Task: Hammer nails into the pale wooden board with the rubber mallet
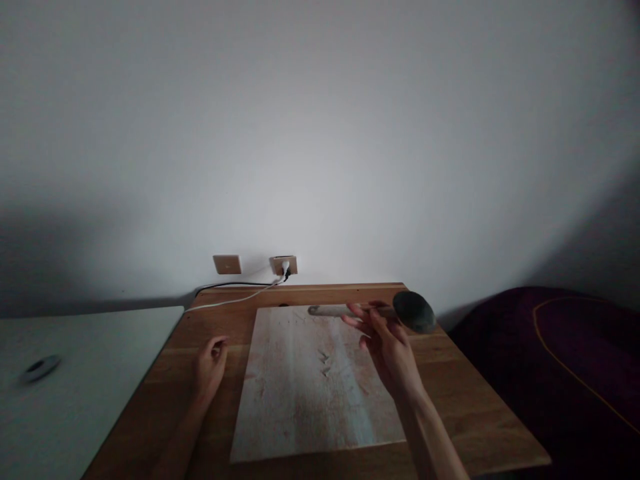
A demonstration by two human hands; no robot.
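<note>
My right hand (387,340) grips a ladle (414,311) partway along its handle, above the far right part of a pale, wood-patterned board (295,400). The ladle lies roughly level across the hand, its dark round bowl to the right and its light handle (330,311) pointing left. Some of the handle is hidden behind my fingers. To the left of the board, over the wooden table, my left hand (210,363) is closed with its fingers curled in. Nothing shows in it.
The wooden table (480,400) stands against a wall. Behind it, a plug sits in a socket (284,265), with a white cable (230,303) running left. A white surface (115,373) with a small grey object (41,368) adjoins at left. A dark purple furnishing (565,360) is at right.
</note>
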